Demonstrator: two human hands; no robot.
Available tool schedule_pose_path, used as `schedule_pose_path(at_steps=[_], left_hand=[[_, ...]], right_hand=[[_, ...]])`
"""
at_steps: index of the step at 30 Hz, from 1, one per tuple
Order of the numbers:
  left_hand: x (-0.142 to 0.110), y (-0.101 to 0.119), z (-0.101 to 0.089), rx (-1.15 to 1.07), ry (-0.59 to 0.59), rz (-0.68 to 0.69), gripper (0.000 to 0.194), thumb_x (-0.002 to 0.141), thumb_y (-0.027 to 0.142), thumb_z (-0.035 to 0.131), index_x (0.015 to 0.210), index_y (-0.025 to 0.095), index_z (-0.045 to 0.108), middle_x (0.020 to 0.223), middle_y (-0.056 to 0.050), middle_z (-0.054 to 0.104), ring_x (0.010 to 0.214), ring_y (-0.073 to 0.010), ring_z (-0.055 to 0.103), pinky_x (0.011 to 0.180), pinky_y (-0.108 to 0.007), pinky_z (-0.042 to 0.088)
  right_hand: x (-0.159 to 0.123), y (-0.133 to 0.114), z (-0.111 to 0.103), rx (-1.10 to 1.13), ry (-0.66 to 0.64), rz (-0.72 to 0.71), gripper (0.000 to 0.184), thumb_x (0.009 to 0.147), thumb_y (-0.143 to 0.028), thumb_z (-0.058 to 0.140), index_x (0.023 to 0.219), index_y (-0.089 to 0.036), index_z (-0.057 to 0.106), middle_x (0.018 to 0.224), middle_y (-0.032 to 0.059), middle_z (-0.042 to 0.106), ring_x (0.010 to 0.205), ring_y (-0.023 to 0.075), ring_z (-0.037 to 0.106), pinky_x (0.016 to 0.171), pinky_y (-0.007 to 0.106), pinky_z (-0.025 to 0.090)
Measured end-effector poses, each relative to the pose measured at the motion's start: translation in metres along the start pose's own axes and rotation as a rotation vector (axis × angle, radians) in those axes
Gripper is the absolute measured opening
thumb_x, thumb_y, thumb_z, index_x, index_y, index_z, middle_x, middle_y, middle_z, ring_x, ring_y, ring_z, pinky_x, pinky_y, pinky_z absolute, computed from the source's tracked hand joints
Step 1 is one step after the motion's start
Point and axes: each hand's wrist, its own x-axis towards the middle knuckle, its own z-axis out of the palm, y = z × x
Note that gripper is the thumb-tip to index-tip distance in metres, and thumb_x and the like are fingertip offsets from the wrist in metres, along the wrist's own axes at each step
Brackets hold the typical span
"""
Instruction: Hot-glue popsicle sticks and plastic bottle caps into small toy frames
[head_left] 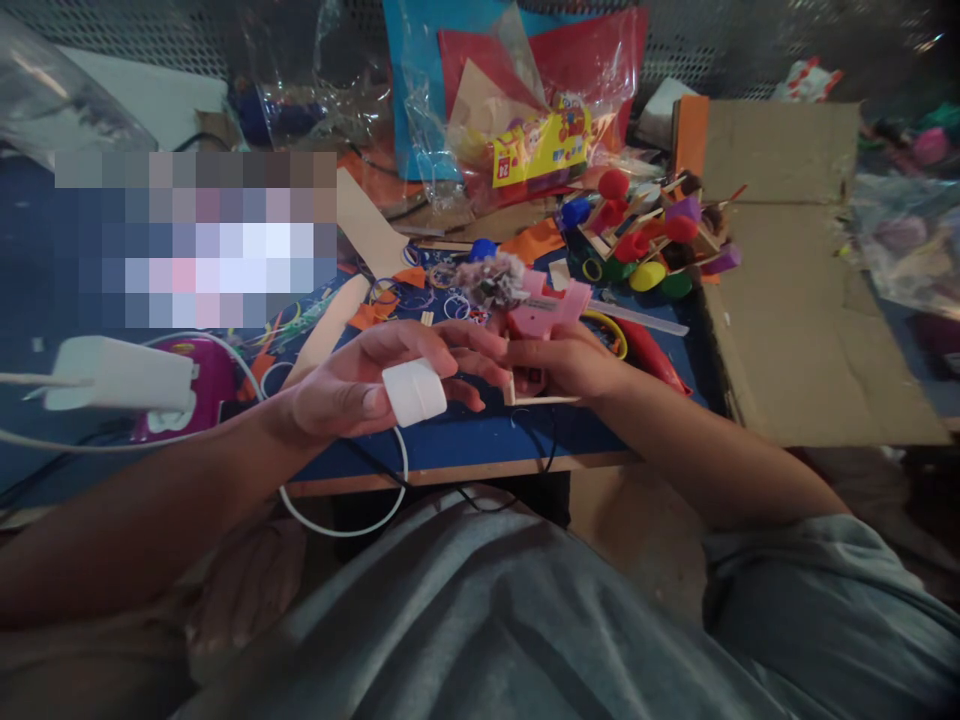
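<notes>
My left hand [352, 375] pinches a small white rounded block [416, 391] with a seam across it, between thumb and fingers. The other fingers reach towards my right hand [574, 360]. A white cable [406, 470] runs up behind the block; I cannot tell whether it joins it. My right hand is closed around a small wooden-stick frame [511, 388], mostly hidden by the fingers. Right behind it is a pink glue gun [547, 312], with a translucent glue stick [645, 316] at its right end and a grey fluffy tuft [491, 280] at its left. Whether the gun is held or lying there is unclear.
A white plug adapter [120, 375] sits by a magenta power strip [191, 380] at left. Stick models with coloured caps [637, 235] stand behind, beside cardboard [810, 330]. Plastic bags [517, 110] lie at the back. Rubber bands [386, 292] and scraps litter the blue table.
</notes>
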Motion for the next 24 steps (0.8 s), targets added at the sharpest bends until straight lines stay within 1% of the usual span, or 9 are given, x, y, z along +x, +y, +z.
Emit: schedule_pose_path(at_steps=[3,6,8,10,13,16,19,21,24], left_hand=[[-0.001,0.000,-0.001,0.017,0.030,0.018,0.038,0.090,0.063,0.100,0.106,0.030,0.089,0.150,-0.014,0.081,0.131,-0.0378,0.085,0.104,-0.047,0.074],[-0.001,0.000,0.000,0.049,0.055,0.019,0.040,0.089,0.065,0.100,0.106,0.030,0.089,0.149,-0.014,0.082,0.127,-0.0380,0.086,0.102,-0.048,0.074],[0.000,0.001,0.001,0.061,0.043,0.040,0.035,0.091,0.060,0.098,0.108,0.030,0.090,0.141,-0.014,0.084,0.121,-0.0351,0.087,0.099,-0.045,0.074],[0.001,0.000,0.002,0.078,0.024,0.061,0.034,0.093,0.055,0.098,0.112,0.028,0.091,0.126,-0.015,0.088,0.112,-0.0323,0.089,0.095,-0.043,0.074],[0.004,-0.001,0.003,0.114,0.020,0.036,0.037,0.094,0.050,0.098,0.118,0.023,0.091,0.108,-0.015,0.089,0.097,-0.0287,0.089,0.088,-0.038,0.073],[0.007,-0.001,0.006,0.163,0.058,-0.012,0.037,0.092,0.046,0.101,0.118,0.021,0.092,0.117,-0.017,0.089,0.095,-0.0263,0.089,0.088,-0.034,0.073],[0.009,0.000,0.010,0.226,0.125,-0.005,0.037,0.089,0.046,0.105,0.114,0.021,0.095,0.134,-0.020,0.087,0.106,-0.0276,0.089,0.097,-0.036,0.072],[0.009,-0.001,0.011,0.248,0.157,-0.007,0.036,0.090,0.046,0.104,0.115,0.021,0.095,0.142,-0.021,0.085,0.120,-0.0306,0.088,0.102,-0.036,0.071],[0.007,-0.002,0.009,0.244,0.164,-0.041,0.036,0.093,0.044,0.103,0.119,0.021,0.095,0.152,-0.021,0.083,0.135,-0.0328,0.084,0.103,-0.034,0.070]], right_hand=[[0.000,-0.008,-0.003,0.064,0.149,-0.045,0.046,0.076,-0.049,0.108,0.089,-0.023,0.072,0.074,-0.0020,0.069,0.060,0.0132,0.061,0.052,0.027,0.047],[0.005,-0.011,-0.011,0.115,0.343,-0.199,0.048,0.075,-0.051,0.109,0.087,-0.026,0.070,0.076,-0.0026,0.066,0.062,0.0143,0.060,0.054,0.030,0.052],[0.008,-0.011,-0.018,0.138,0.437,-0.278,0.048,0.077,-0.053,0.109,0.088,-0.027,0.070,0.078,-0.0025,0.065,0.062,0.0146,0.058,0.054,0.032,0.053],[0.010,-0.011,-0.024,0.131,0.493,-0.314,0.047,0.079,-0.055,0.107,0.092,-0.029,0.070,0.080,-0.0025,0.065,0.063,0.0155,0.059,0.055,0.033,0.054],[0.009,-0.012,-0.027,0.066,0.489,-0.319,0.048,0.080,-0.055,0.108,0.100,-0.031,0.071,0.080,-0.0029,0.065,0.064,0.0162,0.061,0.053,0.033,0.051],[0.004,-0.014,-0.021,0.060,0.419,-0.301,0.049,0.079,-0.049,0.108,0.108,-0.031,0.073,0.079,-0.0040,0.065,0.061,0.0150,0.061,0.051,0.031,0.046],[-0.002,-0.015,-0.012,0.088,0.361,-0.246,0.050,0.078,-0.045,0.108,0.108,-0.030,0.072,0.079,-0.0045,0.068,0.062,0.0144,0.063,0.052,0.030,0.048],[-0.005,-0.015,-0.008,0.110,0.342,-0.207,0.051,0.075,-0.043,0.109,0.108,-0.030,0.072,0.078,-0.0047,0.071,0.060,0.0142,0.064,0.051,0.029,0.048],[-0.009,-0.015,-0.006,0.121,0.306,-0.186,0.051,0.074,-0.045,0.108,0.108,-0.028,0.073,0.082,-0.0029,0.077,0.056,0.0138,0.062,0.048,0.029,0.048]])
